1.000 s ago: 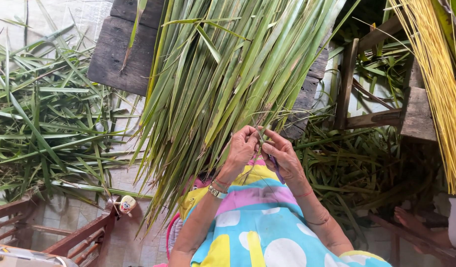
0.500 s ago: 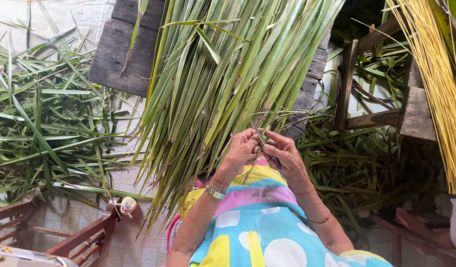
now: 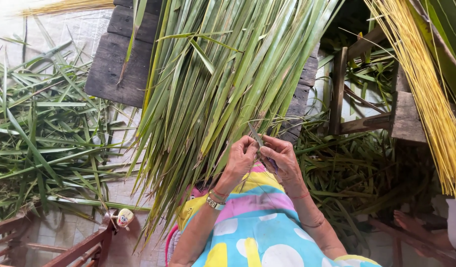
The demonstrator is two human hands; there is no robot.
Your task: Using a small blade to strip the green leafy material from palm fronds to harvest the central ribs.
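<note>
Both hands meet at the lap: the left hand (image 3: 241, 157) and right hand (image 3: 282, 159) pinch one narrow leaf strip (image 3: 255, 134) between them, its long axis running toward 11 o'clock into the green leaf bundle (image 3: 228, 74) overhead.

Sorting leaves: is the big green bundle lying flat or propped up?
Propped: the leaf bundle slants from the dark wooden bench to the lap.

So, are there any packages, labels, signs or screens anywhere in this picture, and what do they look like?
None that can be made out: no package, label, sign or screen.
Nearest to one: a small cartoon figure at lower left on a reddish wooden frame, yellow and white.
The left hand and right hand pinch a green leaf strip, unmarked.
</note>
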